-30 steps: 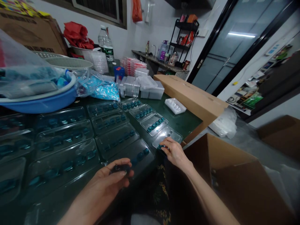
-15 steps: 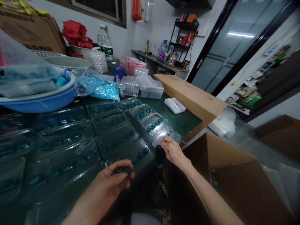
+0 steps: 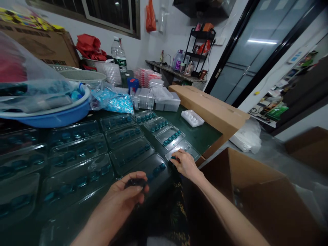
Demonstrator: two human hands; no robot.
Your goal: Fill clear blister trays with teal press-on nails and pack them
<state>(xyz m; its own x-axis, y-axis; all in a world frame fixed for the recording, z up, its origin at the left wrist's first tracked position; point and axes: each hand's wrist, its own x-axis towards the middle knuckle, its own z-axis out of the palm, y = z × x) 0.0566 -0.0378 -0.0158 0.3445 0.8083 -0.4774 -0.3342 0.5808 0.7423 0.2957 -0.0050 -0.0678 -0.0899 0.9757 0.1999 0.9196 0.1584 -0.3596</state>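
Observation:
Clear plastic trays (image 3: 130, 153) with small teal pieces in their pockets lie in rows on a dark green table (image 3: 202, 135). My right hand (image 3: 184, 164) pinches a teal piece (image 3: 174, 158) at the near edge of the nearest right tray (image 3: 186, 147). My left hand (image 3: 125, 193) is curled near the table's front edge, its fingers closed round a small dark object (image 3: 133, 182) that I cannot make out.
A blue basin (image 3: 58, 116) holding plastic bags sits at the back left, beside a bag of blue pieces (image 3: 115, 100). Clear boxes (image 3: 153, 97) and a white tray (image 3: 192, 118) stand further back. An open cardboard box (image 3: 256, 191) is at my right, a long carton (image 3: 210, 107) behind it.
My right hand has shifted slightly left along the nearest tray's edge. The view has tilted up a little. My left hand stays curled in the same place.

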